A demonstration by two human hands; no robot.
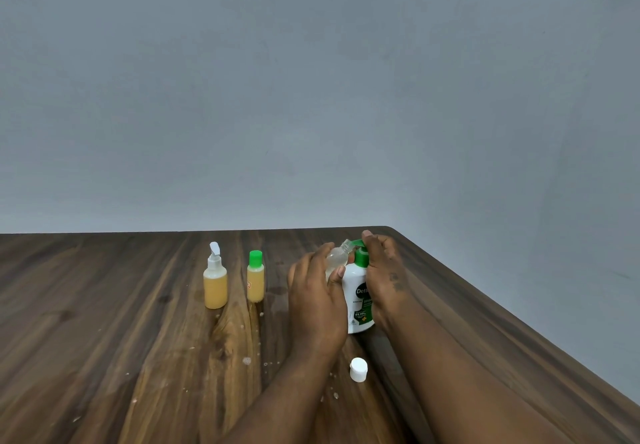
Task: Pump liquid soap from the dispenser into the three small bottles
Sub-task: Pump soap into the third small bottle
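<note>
**Filling the third bottle.** The left hand (313, 291) gripped the clear bottle (335, 257), fingers and thumb curled round its rounded body. It held the bottle tilted, open neck against the nozzle of the dispenser (358, 291). The right hand (382, 267) clasped the dispenser from its right side, fingers curled over the green pump head (358, 243).

The clear bottle looked thin-walled, light and nearly empty. It would probably flex under a hard squeeze and slip if soapy, so a hold on the body below the shoulder suits it. The dispenser, a white, smooth, shouldered plastic bottle with a green label, seemed heavier and stiff, steady on its base.

Left of the dispenser stood a green-capped bottle (255, 279) and, farther left, a spray-topped bottle (215, 284), both holding amber liquid. A white cap (358, 369) lay nearer the viewer than the dispenser, apart from it. Pale droplets (246, 360) speckled the dark wood-grain table (104, 339) to the cap's left.
</note>
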